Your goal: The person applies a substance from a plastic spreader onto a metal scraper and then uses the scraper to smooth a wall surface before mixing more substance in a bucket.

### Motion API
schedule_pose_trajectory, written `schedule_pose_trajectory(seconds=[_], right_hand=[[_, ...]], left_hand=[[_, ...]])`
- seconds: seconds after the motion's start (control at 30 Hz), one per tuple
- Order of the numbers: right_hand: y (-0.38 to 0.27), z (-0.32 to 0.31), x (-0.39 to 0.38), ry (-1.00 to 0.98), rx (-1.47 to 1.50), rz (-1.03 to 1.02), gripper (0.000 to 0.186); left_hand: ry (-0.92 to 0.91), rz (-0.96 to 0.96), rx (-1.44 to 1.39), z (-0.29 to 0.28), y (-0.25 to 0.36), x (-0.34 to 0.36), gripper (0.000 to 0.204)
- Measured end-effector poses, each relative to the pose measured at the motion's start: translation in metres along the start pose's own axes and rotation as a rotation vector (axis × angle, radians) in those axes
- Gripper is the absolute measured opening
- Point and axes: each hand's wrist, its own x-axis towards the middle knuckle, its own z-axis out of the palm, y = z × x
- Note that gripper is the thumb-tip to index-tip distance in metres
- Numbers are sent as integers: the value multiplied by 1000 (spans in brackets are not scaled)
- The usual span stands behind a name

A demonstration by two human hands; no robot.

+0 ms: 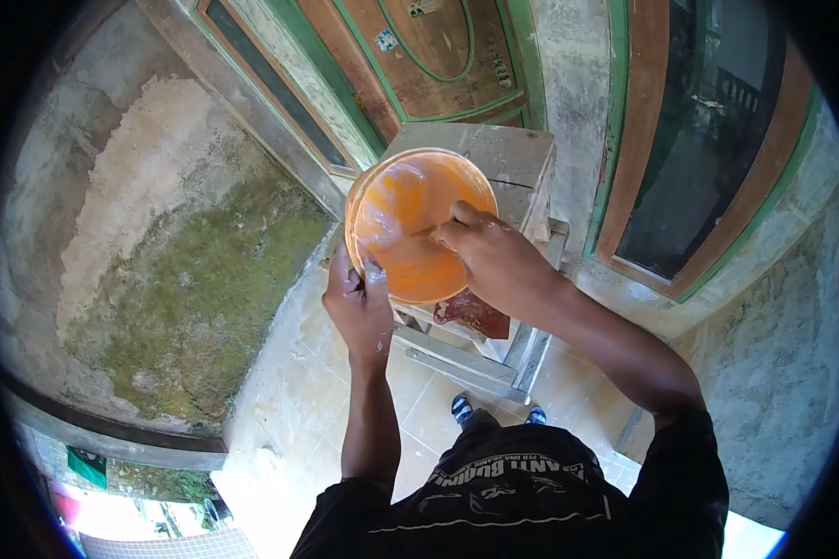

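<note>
Orange plastic, streaked with pale, wet smears, makes up the round bucket [429, 282] that we see in front of the body, above a grey wooden stand [522, 152]. The left hand [360, 312] is closed narrowly on its lower-left rim, thumb over the edge and smeared with white. The right hand [492, 253] reaches over the right side of the rim with its fingers curled inward; we cannot tell whether they grip anything. The bucket's mouth faces up toward us, so its depth runs roughly along our line of sight, and some outer wall shows on the left. The right hand and forearm hide part of the rim and of the stand. Just below the bucket we make out a dark red object [480, 318], partly covered. Beyond stands a brown door [438, 51] with green trim; a mossy wall [186, 279] rises on the left.
</note>
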Motion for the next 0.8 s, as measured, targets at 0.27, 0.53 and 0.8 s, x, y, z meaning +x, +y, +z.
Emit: schedule_pose_trajectory(seconds=[0.27,0.53,0.8], right_hand=[[-4,4,-4,1,266,95,40],[-13,11,-9,-1,165,-67,35],[-10,-18,20,-9,321,172,26]], left_hand=[[-9,8,-24,2,-1,-10,28],[-23,11,-11,-1,-4,-5,28],[-32,96,83,3,-7,-6,32]])
